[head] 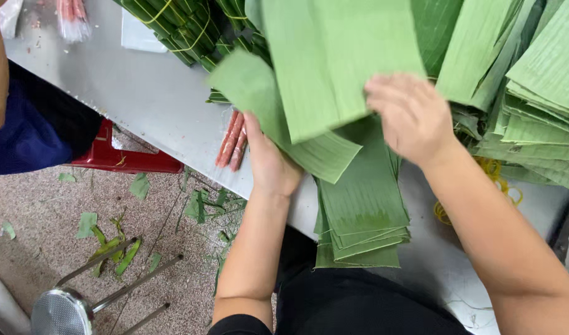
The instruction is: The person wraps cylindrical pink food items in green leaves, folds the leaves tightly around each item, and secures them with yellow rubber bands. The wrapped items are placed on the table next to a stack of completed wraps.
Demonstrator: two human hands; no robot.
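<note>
Tied leaf bundles (191, 28) are lying at the far end of the grey tabletop (142, 93). Pink sausage sticks (232, 140) are resting near the tabletop's edge. Yellow rubber bands (492, 170) are sitting on the tabletop's right part. Below the tabletop, a red stool (126, 158), leaf scraps (111, 245) and a metal stool (64, 310) are standing on the speckled floor (42, 217).

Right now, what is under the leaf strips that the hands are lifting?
A stack of cut leaves lies on the table. Its top end is hidden by the lifted strips and both hands.
</note>
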